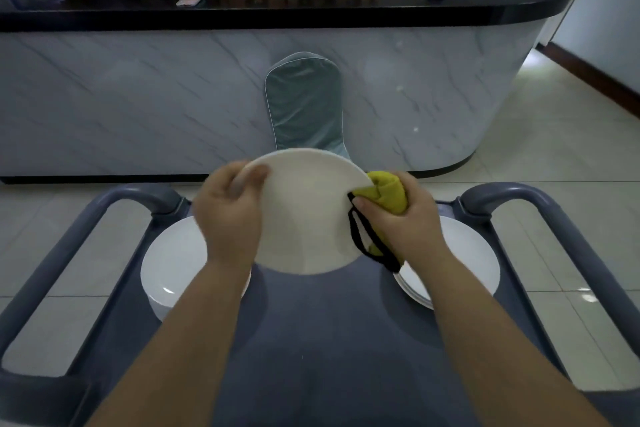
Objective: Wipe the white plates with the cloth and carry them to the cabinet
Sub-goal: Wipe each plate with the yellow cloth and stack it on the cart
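The left grip (230,211) holds the plate (308,215) by its left rim, thumb on the near face and fingers curled behind. The right grip (398,218) is closed round the yellow cloth (389,192) and presses it to the plate's right rim; the cloth wraps over that edge, and its black trim (360,236) loops down across the plate's lower right face. The plate is white, held up off the surface (322,340) and tilted with its face toward the person.

Below the plate and to its left, a left pile (173,267) of white plates sits on the grey-blue surface, partly hidden by the left forearm. Below and to the plate's right lies a right pile (464,253), partly hidden by the right wrist. Further out from the plate, a left handle (69,243) and a right handle (571,243) curve up at the surface's sides.

Behind the plate stands a chair (304,100) in a grey-green cover, its lower part hidden by the plate's top rim. Behind the chair runs a bar (138,97) with a marbled front and a black top. Pale floor tiles (554,156) spread to the plate's right.
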`<state>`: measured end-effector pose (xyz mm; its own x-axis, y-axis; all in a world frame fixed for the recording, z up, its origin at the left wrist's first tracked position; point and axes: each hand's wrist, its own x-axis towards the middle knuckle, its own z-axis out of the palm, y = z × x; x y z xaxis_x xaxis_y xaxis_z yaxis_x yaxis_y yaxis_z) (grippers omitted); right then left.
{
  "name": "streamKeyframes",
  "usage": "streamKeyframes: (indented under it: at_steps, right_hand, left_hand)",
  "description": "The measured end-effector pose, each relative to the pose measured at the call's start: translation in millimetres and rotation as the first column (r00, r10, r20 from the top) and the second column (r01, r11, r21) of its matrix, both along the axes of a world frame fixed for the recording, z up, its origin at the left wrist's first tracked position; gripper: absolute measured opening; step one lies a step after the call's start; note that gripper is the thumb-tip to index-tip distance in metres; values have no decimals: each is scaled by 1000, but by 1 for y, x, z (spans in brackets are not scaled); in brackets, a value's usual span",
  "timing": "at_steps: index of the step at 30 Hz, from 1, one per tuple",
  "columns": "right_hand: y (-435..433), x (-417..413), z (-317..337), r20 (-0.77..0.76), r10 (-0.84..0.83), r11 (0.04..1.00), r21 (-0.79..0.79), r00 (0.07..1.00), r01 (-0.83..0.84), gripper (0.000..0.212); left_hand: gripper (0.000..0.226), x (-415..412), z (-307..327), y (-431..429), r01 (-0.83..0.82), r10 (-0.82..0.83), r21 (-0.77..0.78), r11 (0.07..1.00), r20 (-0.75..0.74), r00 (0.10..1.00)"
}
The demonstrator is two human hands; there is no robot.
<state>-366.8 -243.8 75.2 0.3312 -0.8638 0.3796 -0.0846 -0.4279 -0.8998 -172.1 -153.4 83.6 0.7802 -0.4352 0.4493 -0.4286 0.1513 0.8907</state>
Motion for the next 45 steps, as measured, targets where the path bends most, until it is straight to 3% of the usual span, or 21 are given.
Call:
streamKeyframes:
  at_steps: [2, 4, 6, 9, 11, 13, 15, 18, 20, 23, 25, 26, 28, 29, 30, 33, 36, 38, 41, 43, 45]
  right_hand:
    - [9, -1, -19, 8, -57, 990, 127, 998, 56, 27]
    - [14, -4, -34, -41, -31, 995, 97, 999, 35, 22]
    - [13, -6, -31, -104, 20, 1000, -5, 994, -21, 18]
    - [6, 0, -9, -312, 47, 939, -310, 949, -149, 18]
    - [2, 5, 9, -330, 1, 863, -477, 944, -167, 21]
    - [-5, 6, 25, -252, -26, 843, -526, 967, -114, 23]
    - [-7, 2, 29, -167, -25, 896, -441, 986, -52, 24]
    - [-2, -3, 15, -12, -34, 996, -85, 999, 33, 26]
    - [3, -3, -5, 7, -48, 997, 58, 999, 47, 27]
    - [7, -5, -26, -159, -49, 996, -83, 986, 36, 21]
    - [8, -8, -37, -241, -109, 926, -378, 964, 11, 14]
    - [8, -10, -43, -270, -151, 849, -529, 951, -15, 16]
    - [11, -11, -52, -309, -183, 684, -722, 933, -105, 16]
    - [14, -10, -54, -338, -184, 608, -777, 923, -164, 18]
    - [18, -8, -58, -370, -187, 538, -813, 910, -220, 21]
    - [26, -1, -60, -439, -169, 433, -837, 883, -333, 18]
    - [13, -17, -58, -550, -83, 415, -777, 831, -473, 21]
    - [6, -35, -59, -555, -5, 566, -687, 832, -455, 25]
    - [4, -31, -43, -262, -94, 945, -326, 960, 3, 19]
    - [-1, 3, -28, -194, -202, 974, -140, 960, 177, 31]
    - [8, 45, -17, -304, -149, 976, -200, 941, 90, 42]
  left_hand:
    - [17, -6, -26, 10, -62, 76, 57, 996, -306, 949]
    - [12, -12, -50, 20, 6, 43, 175, 984, -272, 961]
    - [9, -12, -52, 23, 35, -63, 295, 955, 87, 994]
    - [26, -10, -28, 6, 64, -268, 316, 947, 662, 700]
    - [31, -11, -5, -4, 98, -290, 290, 952, 757, 585]
    - [28, -4, 13, -12, 124, -228, 193, 973, 755, 615]
    - [17, 5, 22, -11, 108, -137, 84, 991, 646, 751]
    - [12, 3, 11, -2, 27, -25, -25, 999, 92, 995]
    - [16, -9, -15, 7, -77, 77, 6, 997, -199, 977]
    - [25, -18, -56, 24, 73, 12, 259, 963, -315, 949]
    - [24, -10, -71, 35, 242, -11, 331, 912, -570, 821]
    - [27, -6, -73, 40, 305, 11, 280, 910, -753, 658]
    - [48, -7, -69, 50, 375, -49, 23, 927, -982, 180]
    - [54, -12, -65, 52, 355, -99, -83, 931, -995, 27]
    - [50, -17, -59, 51, 325, -141, -146, 934, -989, -36]
    - [17, -21, -42, 47, 220, -155, -157, 963, -988, -28]
    - [19, -17, -42, 54, 254, -186, -185, 949, -982, -20]
    - [21, -18, -52, 63, 292, -227, -198, 935, -972, 65]
    - [28, -23, -62, 74, 345, -315, -229, 910, -923, 219]
    - [32, -29, -65, 76, 371, -356, -246, 895, -895, 267]
    - [40, -36, -64, 76, 378, -407, -293, 878, -872, 270]
